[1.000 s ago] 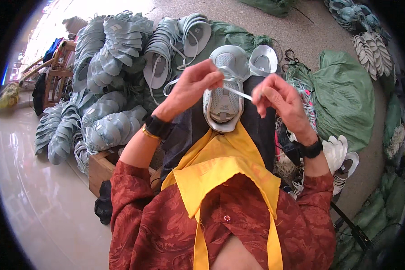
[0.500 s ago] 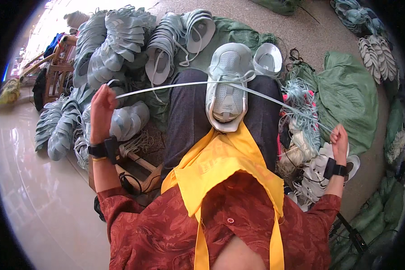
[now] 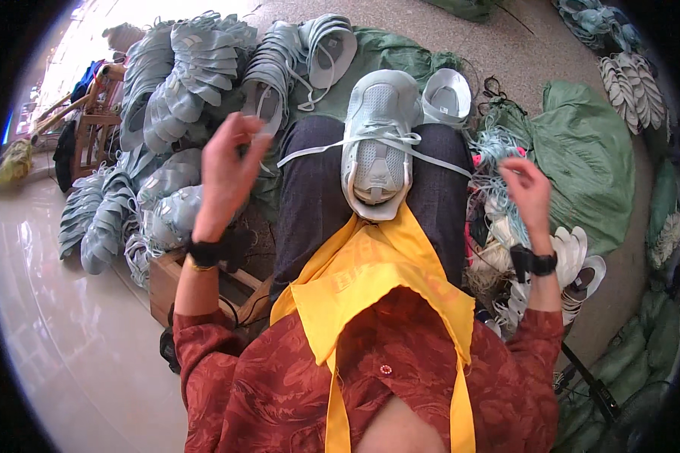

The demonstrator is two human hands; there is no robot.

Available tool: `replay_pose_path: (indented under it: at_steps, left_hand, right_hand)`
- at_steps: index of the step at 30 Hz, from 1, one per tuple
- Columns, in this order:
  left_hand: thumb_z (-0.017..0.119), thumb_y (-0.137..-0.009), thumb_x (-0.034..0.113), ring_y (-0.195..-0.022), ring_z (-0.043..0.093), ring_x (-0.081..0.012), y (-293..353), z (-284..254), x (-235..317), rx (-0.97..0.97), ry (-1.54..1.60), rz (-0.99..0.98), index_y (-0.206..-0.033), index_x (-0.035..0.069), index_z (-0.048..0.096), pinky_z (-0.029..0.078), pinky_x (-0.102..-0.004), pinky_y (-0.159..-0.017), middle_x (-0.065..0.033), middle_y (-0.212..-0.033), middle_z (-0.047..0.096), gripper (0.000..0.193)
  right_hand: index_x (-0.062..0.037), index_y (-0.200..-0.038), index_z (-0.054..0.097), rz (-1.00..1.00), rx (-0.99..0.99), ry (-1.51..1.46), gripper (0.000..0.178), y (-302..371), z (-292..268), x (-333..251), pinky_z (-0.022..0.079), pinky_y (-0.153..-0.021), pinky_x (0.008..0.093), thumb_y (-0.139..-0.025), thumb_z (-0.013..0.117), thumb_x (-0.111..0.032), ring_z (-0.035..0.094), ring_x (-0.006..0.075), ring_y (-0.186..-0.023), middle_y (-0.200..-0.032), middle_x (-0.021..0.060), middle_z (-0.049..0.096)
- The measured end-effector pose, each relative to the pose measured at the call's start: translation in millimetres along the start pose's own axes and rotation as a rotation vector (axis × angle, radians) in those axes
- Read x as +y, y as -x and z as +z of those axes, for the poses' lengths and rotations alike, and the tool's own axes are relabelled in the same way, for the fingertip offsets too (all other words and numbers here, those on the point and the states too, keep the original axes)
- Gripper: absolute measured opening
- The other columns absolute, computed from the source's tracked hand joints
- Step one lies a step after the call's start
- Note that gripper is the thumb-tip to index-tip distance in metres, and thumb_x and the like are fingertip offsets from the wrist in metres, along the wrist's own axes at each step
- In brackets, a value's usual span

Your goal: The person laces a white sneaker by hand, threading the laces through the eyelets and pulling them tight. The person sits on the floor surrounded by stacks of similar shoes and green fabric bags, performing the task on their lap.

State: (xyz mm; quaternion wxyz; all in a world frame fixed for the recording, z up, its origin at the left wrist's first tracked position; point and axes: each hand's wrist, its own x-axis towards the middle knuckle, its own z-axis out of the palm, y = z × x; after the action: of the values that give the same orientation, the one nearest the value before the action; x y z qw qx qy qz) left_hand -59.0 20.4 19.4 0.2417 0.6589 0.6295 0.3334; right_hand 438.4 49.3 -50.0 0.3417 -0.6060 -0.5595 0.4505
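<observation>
Between left hand (image 3: 230, 158) and right hand (image 3: 527, 189), apart and empty, lies a pale shoe (image 3: 378, 162).

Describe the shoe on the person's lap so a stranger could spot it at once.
Start at the bright yellow apron in the middle, then go up to the dark trousers. Between the knees sits one pale grey-green shoe, toe pointing away from the wearer. Unlike the nested stacks of uppers to its left, it stands singly, its flat lace trailing out to both sides.
</observation>
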Motion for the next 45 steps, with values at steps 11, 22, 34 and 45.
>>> replay_pose_path:
  at_steps: [11,22,34,45]
  left_hand:
    - [0.071,-0.092,0.007,-0.065,0.057,-0.0181,-29.2,85.8,40.5,-0.358,0.152,-0.063,-0.093,-0.002,0.058,0.047,-0.032,-0.061,-0.009,-0.075,0.059,0.016]
    - [0.064,-0.091,0.004,-0.068,0.06,-0.0288,-37.0,107.9,43.4,-0.107,-0.114,0.268,-0.092,0.0,0.055,0.047,-0.0405,-0.063,-0.0135,-0.077,0.058,0.01]
    - [0.06,-0.098,0.009,-0.087,0.043,-0.0127,-59.8,103.0,15.2,-0.505,0.293,-0.034,-0.092,0.002,0.054,0.039,-0.0262,-0.077,-0.0022,-0.097,0.041,0.01]
    - [0.07,-0.092,0.011,-0.081,0.052,-0.0147,-33.7,107.7,25.8,-0.304,0.37,-0.016,-0.097,0.001,0.056,0.047,-0.0307,-0.073,-0.006,-0.093,0.049,0.018]
  right_hand:
    - [-0.002,-0.103,0.073,-0.274,-0.292,0.167,0.014,-15.2,115.6,-71.3,0.043,-0.05,0.0219,-0.091,0.074,-0.008,0.054,0.0018,-0.054,-0.076,-0.0009,0.07]
    - [0.001,-0.095,0.071,-0.094,-0.313,0.012,0.012,-10.1,113.9,-74.9,0.047,-0.053,0.0251,-0.093,0.073,-0.011,0.06,0.0049,-0.058,-0.074,0.0018,0.071]
    - [0.0002,-0.093,0.069,-0.063,-0.355,-0.033,0.014,-13.0,112.8,-78.7,0.044,-0.047,0.0238,-0.096,0.07,-0.013,0.057,0.0041,-0.054,-0.068,-0.0009,0.064]
    - [-0.0003,-0.093,0.068,-0.205,-0.233,0.116,0.012,-15.8,87.0,-79.0,0.049,-0.051,0.0278,-0.092,0.073,-0.011,0.06,0.0099,-0.053,-0.072,0.0023,0.066]
